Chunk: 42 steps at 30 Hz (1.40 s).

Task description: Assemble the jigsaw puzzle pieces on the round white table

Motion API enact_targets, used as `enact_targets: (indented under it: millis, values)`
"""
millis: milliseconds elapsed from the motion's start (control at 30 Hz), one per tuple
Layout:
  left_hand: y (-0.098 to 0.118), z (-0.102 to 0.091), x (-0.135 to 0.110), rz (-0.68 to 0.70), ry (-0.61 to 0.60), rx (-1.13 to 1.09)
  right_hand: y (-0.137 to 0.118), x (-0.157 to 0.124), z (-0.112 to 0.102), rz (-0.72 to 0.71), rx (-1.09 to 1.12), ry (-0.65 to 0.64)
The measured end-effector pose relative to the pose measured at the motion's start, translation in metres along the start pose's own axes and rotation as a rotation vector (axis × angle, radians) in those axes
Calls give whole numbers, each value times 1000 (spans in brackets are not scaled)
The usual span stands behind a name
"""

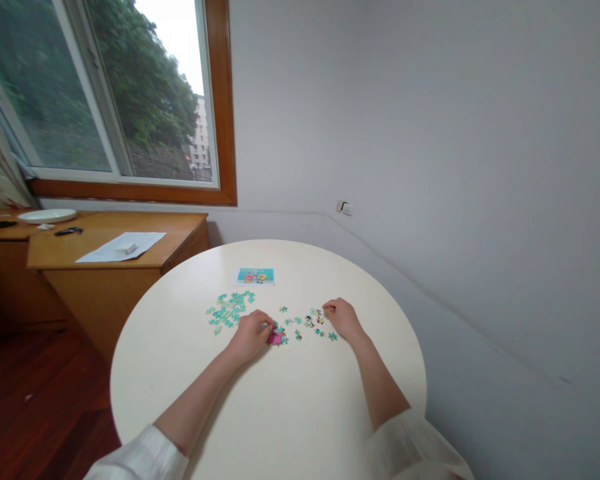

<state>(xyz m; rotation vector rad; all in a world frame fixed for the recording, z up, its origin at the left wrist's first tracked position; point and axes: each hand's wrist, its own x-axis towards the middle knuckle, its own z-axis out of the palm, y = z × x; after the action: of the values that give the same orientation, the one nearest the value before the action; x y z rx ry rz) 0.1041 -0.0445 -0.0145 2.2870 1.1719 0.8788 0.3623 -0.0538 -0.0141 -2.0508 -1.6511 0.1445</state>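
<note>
My left hand (253, 332) is closed at the edge of a small joined patch of pink jigsaw puzzle pieces (276, 338), its fingertips pinching a piece there. On the right, my right hand (344, 318) has thumb and fingers pressed together beside several loose multicoloured puzzle pieces (309, 321); anything in that pinch is too small to make out. Left of my left hand lies a spread of teal puzzle pieces (230, 308). Behind them a picture card (254, 277), teal with pink and yellow cartoon figures, lies flat.
All the pieces lie on a round white table (280, 427). A wooden desk (185, 233) stands at the back left, bearing a sheet of paper (105, 249) with a small white object on it and a white plate (47, 215). A wall (460, 200) borders the right.
</note>
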Motion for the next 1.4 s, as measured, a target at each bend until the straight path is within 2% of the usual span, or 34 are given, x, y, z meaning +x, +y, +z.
enact_targets:
  millis: [200, 500, 800, 933, 1000, 1067, 1233, 1400]
  values:
    - [-1, 1, 0, -6, 3, 7, -16, -5, 5, -57, -101, -36]
    - [1, 0, 0, 2, 10, 17, -16, -4, 5, -49, -132, -80]
    - [2, 0, -1, -31, 28, -44, -17, -5, 4, -60, -139, -71]
    - [9, -2, -3, -44, 92, -76, -16, -5, 6, -57, -140, -70]
    - [17, -4, -6, -61, 65, -42, -16, -4, 6, -56, -139, -69]
    - [26, -5, -10, -3, 6, 25, -16, -4, 7, -60, -141, -68]
    - [46, 3, -23, 262, -108, 182, -16, -4, 8, -68, -146, -64]
    - [60, 21, -40, 608, -140, 303, -16, -3, 8, -66, -142, -71]
